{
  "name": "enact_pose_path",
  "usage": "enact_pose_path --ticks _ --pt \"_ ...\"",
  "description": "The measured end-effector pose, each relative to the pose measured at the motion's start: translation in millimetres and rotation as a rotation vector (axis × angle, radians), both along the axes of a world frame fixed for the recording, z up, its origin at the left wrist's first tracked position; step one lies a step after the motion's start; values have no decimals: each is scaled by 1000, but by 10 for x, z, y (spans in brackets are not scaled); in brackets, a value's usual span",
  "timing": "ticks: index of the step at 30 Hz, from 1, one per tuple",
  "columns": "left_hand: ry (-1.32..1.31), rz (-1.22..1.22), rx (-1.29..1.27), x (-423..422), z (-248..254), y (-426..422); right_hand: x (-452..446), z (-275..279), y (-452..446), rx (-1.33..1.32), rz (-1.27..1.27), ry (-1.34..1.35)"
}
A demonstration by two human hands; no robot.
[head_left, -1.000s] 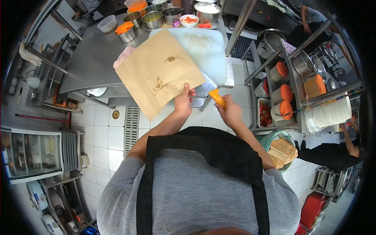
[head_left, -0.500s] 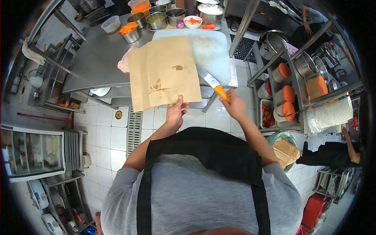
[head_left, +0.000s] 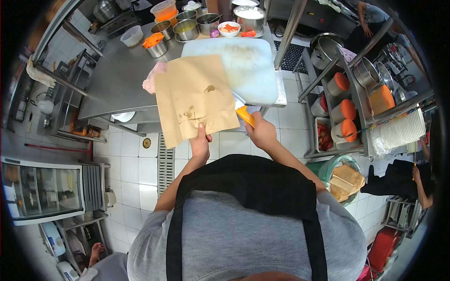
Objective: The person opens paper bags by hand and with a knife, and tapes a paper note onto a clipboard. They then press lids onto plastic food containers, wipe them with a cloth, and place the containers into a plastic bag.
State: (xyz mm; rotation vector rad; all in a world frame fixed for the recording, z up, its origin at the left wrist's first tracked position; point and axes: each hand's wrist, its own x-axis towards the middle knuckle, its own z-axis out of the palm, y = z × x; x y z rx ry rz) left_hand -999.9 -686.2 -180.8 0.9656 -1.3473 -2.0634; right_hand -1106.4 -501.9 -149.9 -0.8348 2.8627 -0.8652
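Note:
My left hand (head_left: 200, 145) pinches the near edge of a large brown paper sheet (head_left: 190, 93), its thumb on top. Dark stains mark the paper, which covers part of a white cutting board (head_left: 253, 70). In my right hand (head_left: 261, 132) is a knife by its orange handle (head_left: 245, 116). The knife's blade lies mostly out of sight behind the paper's right edge. A pink cloth (head_left: 153, 77) touches the sheet's upper left side on the steel table (head_left: 110, 77).
Metal bowls (head_left: 186, 30), a white bowl (head_left: 229, 29) and a clear tub (head_left: 131, 36) line the table's back. At right are a shelf of orange-lidded containers (head_left: 343, 111) and a lined bin (head_left: 333, 171). Other people stand at far right; another person's hand (head_left: 97, 251) shows lower left.
The paper has turned and come slightly nearer. My left hand has moved left along with it. My right hand has brought the knife left, against the paper's edge. Another person has appeared at lower left.

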Motion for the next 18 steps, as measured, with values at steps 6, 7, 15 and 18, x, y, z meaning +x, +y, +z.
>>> enact_pose_path --ticks 6,7,15,18 --pt "-1 95 -72 342 85 -324 -478 81 204 39 -64 9" --pt "-23 84 -55 383 98 -353 -532 157 249 67 -99 -17" --pt "-200 -116 -9 1102 49 -727 -985 343 182 131 -90 137" --pt "-269 -186 -372 1529 117 -830 -1324 421 93 184 -47 150"
